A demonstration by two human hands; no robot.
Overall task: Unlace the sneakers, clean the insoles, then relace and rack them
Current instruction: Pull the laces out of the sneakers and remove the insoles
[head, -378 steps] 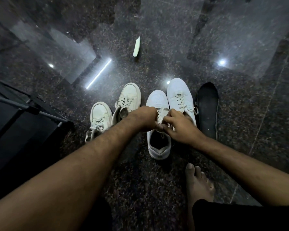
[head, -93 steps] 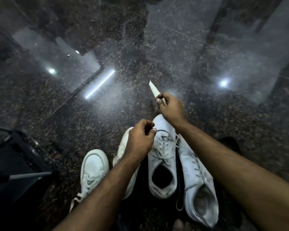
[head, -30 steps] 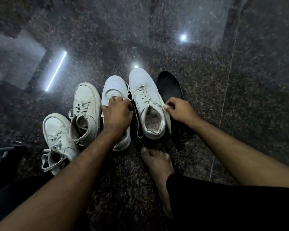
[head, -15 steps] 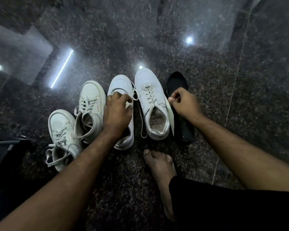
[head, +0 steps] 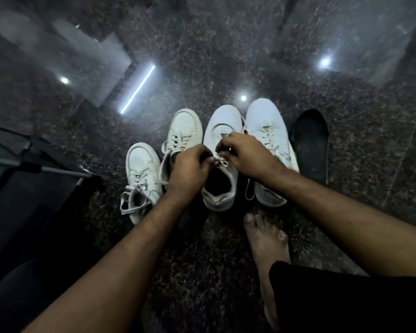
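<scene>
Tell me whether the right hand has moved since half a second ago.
Yes. The right hand has left the black insole and crossed leftward over the rightmost sneaker to the laces of the next sneaker.

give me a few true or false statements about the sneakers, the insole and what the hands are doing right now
1. Four white sneakers stand on the dark speckled stone floor. True.
2. Both the left hand and the right hand work at the laces of the third white sneaker from the left. True.
3. The black insole lies left of all the sneakers. False: it lies at the far right.
4. The right hand holds the insole. False: it is at the laces.
5. A bare foot rests on the floor. True.
</scene>
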